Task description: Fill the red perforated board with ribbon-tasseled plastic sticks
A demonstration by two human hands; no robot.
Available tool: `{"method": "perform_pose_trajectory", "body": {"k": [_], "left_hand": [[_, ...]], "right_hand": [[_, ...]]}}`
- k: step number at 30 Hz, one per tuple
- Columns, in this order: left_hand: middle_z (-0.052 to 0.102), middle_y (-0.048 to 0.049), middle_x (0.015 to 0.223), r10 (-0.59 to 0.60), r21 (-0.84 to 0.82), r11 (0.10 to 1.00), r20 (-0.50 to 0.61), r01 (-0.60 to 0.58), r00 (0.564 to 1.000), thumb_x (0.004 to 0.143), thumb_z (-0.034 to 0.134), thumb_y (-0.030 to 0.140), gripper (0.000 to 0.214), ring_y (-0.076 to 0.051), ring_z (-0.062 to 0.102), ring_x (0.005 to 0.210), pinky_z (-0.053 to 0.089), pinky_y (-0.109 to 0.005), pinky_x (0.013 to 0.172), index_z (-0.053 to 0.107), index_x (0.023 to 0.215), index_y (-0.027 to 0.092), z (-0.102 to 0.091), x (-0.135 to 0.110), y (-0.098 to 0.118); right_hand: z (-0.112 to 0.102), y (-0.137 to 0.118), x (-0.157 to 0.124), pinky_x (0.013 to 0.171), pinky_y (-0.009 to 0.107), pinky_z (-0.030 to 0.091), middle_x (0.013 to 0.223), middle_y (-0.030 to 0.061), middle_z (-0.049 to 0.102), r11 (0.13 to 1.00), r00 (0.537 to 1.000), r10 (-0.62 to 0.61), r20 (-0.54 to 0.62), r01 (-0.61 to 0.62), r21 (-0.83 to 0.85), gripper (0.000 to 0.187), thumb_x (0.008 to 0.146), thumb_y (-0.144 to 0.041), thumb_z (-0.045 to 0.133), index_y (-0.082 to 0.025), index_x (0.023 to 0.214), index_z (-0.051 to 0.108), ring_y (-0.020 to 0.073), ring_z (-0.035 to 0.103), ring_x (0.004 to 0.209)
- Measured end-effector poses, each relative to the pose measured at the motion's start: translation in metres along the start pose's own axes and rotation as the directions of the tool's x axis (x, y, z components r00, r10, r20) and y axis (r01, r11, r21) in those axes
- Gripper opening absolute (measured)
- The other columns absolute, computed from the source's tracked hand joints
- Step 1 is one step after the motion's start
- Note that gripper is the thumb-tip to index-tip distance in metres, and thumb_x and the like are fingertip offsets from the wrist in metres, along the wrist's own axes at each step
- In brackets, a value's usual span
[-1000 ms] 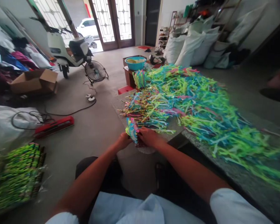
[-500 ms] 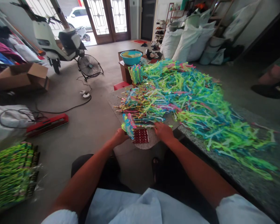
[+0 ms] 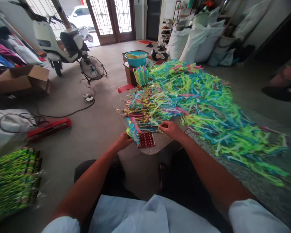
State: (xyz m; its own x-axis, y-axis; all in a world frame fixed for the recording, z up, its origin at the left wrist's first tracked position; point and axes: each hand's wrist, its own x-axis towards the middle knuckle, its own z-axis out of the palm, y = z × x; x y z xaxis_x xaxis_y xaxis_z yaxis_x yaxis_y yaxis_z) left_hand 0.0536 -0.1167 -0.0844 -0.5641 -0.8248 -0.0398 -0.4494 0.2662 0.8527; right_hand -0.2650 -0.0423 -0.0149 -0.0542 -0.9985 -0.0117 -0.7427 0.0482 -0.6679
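My left hand (image 3: 124, 140) is closed around a small bundle of ribbon strands (image 3: 134, 130) with blue, pink and yellow-green ends fanned upward. The strands' lower part is hidden in the fist. To its right, my right hand (image 3: 171, 128) has thumb and fingers pinched at a thin pale ribbon strand (image 3: 155, 123) on the front edge of the pile. Between the hands lies a red patterned card (image 3: 146, 140) on the stone tabletop (image 3: 157, 148). Beyond them, a row of strands with red and gold stems (image 3: 145, 110) points left.
A large heap of green and blue ribbon strands (image 3: 208, 106) covers the stone slab to the right. Behind stand a blue basin (image 3: 136, 61) and white sacks (image 3: 191, 42). At left are a fan (image 3: 93, 68), a scooter (image 3: 63, 45), a carton (image 3: 24, 81) and bagged green bundles (image 3: 14, 181).
My right hand has risen slightly toward the pile. The pale, green-tipped strand it held level above the red card no longer shows there. My left hand stays almost in place with its bundle.
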Motion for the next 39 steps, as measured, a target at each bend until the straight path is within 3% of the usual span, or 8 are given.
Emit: {"method": "perform_pose_trajectory", "body": {"k": [6,10,12,15,19,27,35,39], "left_hand": [[0.064,-0.0021,0.068,-0.072,-0.255,0.958,0.230,0.132,0.970,0.081,0.068,0.045,0.031,-0.011,0.056,0.058,0.045,-0.021,0.055,0.067,0.080,0.014,-0.047,-0.020,0.029],[0.074,-0.0107,0.083,-0.085,-0.290,0.903,0.605,0.318,0.792,0.088,0.069,0.053,0.043,-0.018,0.069,0.071,0.050,-0.023,0.058,0.075,0.098,0.012,-0.075,-0.056,0.065],[0.076,-0.0114,0.091,-0.103,-0.263,0.898,0.656,0.354,0.747,0.091,0.069,0.056,0.050,-0.020,0.072,0.076,0.052,-0.024,0.060,0.072,0.120,0.015,-0.069,-0.076,0.086],[0.074,-0.0086,0.098,-0.104,-0.360,0.874,0.519,0.327,0.848,0.096,0.061,0.064,0.070,-0.019,0.072,0.079,0.055,-0.025,0.061,0.050,0.152,0.024,-0.040,-0.095,0.110],[0.069,-0.0055,0.095,-0.169,-0.415,0.867,0.273,0.274,0.947,0.096,0.060,0.065,0.068,-0.014,0.066,0.071,0.051,-0.020,0.055,0.049,0.149,0.024,0.002,-0.093,0.122],[0.068,-0.0033,0.089,-0.242,-0.444,0.854,0.122,0.271,0.962,0.090,0.063,0.070,0.055,-0.011,0.063,0.063,0.047,-0.019,0.049,0.059,0.110,0.019,0.032,-0.077,0.131],[0.073,-0.0060,0.096,-0.178,-0.497,0.842,0.108,0.208,0.978,0.083,0.073,0.068,0.055,-0.011,0.061,0.068,0.048,-0.021,0.057,0.059,0.102,0.018,0.049,-0.078,0.128],[0.074,-0.0063,0.105,-0.208,-0.602,0.772,0.064,0.204,0.976,0.079,0.079,0.065,0.056,-0.010,0.063,0.070,0.048,-0.021,0.059,0.057,0.103,0.019,0.057,-0.078,0.125]], "right_hand": [[-0.006,-0.016,-0.011,0.055,0.025,0.032,0.063,-0.0012,0.059,0.985,0.977,0.051,0.207,-0.083,0.150,0.030,0.082,-0.045,0.063,-0.016,0.080,0.072,0.0116,0.047,0.058],[-0.013,-0.019,-0.024,0.050,0.024,0.031,0.058,-0.0046,0.052,0.940,0.943,0.071,0.326,-0.173,0.295,0.032,0.081,-0.048,0.063,-0.017,0.086,0.069,0.0104,0.042,0.050],[-0.018,-0.021,-0.034,0.052,0.024,0.033,0.062,-0.0038,0.055,0.949,0.921,-0.045,0.388,-0.082,0.306,0.032,0.084,-0.048,0.063,-0.018,0.087,0.070,0.0108,0.045,0.053],[-0.027,-0.027,-0.050,0.060,0.024,0.035,0.073,-0.0002,0.065,0.977,0.905,-0.210,0.370,0.178,0.120,0.023,0.089,-0.039,0.063,-0.019,0.085,0.074,0.0127,0.054,0.064],[-0.037,-0.037,-0.066,0.067,0.026,0.035,0.082,0.0032,0.072,0.904,0.926,-0.233,0.297,0.319,-0.285,0.013,0.094,-0.027,0.065,-0.023,0.092,0.076,0.0164,0.061,0.073],[-0.045,-0.034,-0.079,0.072,0.028,0.036,0.096,0.0089,0.075,0.798,0.945,-0.271,0.183,0.326,-0.506,0.023,0.103,-0.027,0.053,-0.020,0.095,0.074,0.0204,0.066,0.087],[-0.005,-0.028,-0.092,0.082,0.033,0.051,0.118,0.0130,0.072,0.986,0.924,-0.157,-0.348,0.125,-0.112,0.048,0.104,-0.038,0.048,-0.019,0.147,0.058,0.0228,0.068,0.088],[0.039,-0.038,-0.106,0.073,0.031,0.054,0.100,0.0083,0.073,0.929,0.957,0.023,-0.290,0.086,0.359,0.044,0.100,-0.049,0.052,-0.020,0.131,0.066,0.0195,0.066,0.075]]}}
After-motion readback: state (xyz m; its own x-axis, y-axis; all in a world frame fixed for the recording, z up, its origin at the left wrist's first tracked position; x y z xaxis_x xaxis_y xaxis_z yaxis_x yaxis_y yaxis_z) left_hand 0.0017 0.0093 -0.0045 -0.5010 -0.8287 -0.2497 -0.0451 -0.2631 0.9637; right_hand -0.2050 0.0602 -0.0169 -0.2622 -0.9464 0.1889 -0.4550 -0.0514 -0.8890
